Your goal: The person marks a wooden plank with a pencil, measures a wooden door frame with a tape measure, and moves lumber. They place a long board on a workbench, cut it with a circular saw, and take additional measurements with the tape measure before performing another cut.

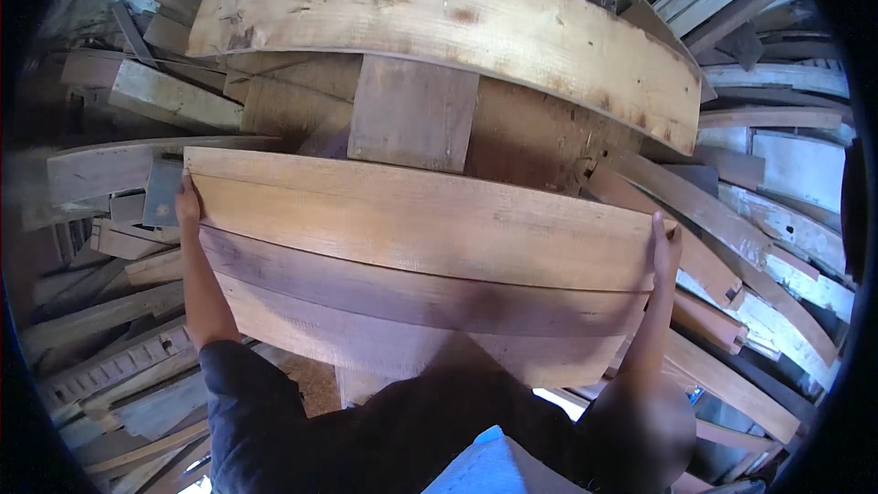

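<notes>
A wide, light-brown wooden board (412, 215) lies crosswise in front of me. My left hand (188, 203) grips its left end, and my right hand (666, 245) is closed round the right end, the thumb up along the edge. Nearer my body, below that board, show a darker plank (366, 291) and a paler plank (366, 337), their long edges roughly parallel with it. The fingers under the board's ends are hidden. Whether the board touches the planks below cannot be told.
Farther off lies a long pale slab (439, 14) with a rough far edge. A short grey-brown plank (413, 114) runs between the slab and the board. Scrap timber is heaped on both sides, including a whitish block (174, 96) at left and long planks (732, 384) at right.
</notes>
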Action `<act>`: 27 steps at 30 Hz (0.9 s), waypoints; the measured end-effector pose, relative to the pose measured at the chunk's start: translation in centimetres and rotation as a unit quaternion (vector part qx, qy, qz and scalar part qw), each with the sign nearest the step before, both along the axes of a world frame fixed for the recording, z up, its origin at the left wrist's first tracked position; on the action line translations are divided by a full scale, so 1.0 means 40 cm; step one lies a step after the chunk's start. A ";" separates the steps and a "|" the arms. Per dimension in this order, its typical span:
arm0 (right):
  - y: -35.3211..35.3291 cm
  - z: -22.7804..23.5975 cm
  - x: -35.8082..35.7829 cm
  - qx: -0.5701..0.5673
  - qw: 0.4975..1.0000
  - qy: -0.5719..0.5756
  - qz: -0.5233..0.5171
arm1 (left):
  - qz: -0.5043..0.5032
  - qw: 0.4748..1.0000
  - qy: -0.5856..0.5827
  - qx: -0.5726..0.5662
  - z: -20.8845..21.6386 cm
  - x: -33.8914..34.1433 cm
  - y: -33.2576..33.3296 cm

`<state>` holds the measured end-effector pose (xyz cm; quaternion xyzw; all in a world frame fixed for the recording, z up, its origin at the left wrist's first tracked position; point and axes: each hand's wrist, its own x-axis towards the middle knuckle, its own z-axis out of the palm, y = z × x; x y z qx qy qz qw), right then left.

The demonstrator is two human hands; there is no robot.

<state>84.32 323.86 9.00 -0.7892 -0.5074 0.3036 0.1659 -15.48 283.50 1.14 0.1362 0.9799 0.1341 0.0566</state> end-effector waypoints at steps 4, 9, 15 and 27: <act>0.094 0.120 -0.077 0.085 0.993 0.075 0.011 | -0.003 0.998 -0.052 0.034 0.157 -0.003 0.176; 0.398 0.240 -0.156 0.135 0.986 -0.035 0.088 | -0.130 0.991 0.027 0.023 0.359 -0.268 0.412; 0.574 0.257 -0.241 0.154 0.964 -0.148 0.159 | -0.234 0.932 0.163 0.224 0.414 -0.161 0.807; 0.522 0.320 -1.166 0.048 0.900 0.001 0.433 | -0.504 0.802 0.217 0.237 0.160 1.096 1.026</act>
